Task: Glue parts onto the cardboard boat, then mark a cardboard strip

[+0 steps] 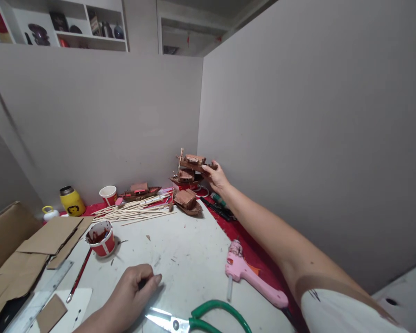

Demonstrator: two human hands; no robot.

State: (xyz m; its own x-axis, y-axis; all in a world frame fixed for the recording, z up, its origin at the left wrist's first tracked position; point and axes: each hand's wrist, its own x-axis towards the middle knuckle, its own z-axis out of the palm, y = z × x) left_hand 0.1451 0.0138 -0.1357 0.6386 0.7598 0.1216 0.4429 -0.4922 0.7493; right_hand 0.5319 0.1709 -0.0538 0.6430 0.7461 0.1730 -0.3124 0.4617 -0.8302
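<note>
At the far corner of the table, my right hand (pixel 215 177) grips a brown model boat (pixel 194 161) by its right end, fingers wrapped round the hull. It is just above a second model boat (pixel 185 179), and I cannot tell whether the two touch. In front stands another small boat with a brown canopy (pixel 187 202). Near the table's front, my left hand (pixel 133 291) rests on the white board with fingers curled in and nothing visible in them. Beside it lie green-handled scissors (pixel 180 321), blades toward the hand.
A pink glue gun (pixel 253 277) lies at right. Thin wooden sticks (pixel 135 208), another boat (pixel 139 190), a paint-stained cup (pixel 102 239), a second cup (pixel 108 195) and a yellow bottle (pixel 72 201) stand leftward. Cardboard (pixel 48 236) and a ruler (pixel 38 300) lie at left. Grey partitions (pixel 298 92) enclose the table.
</note>
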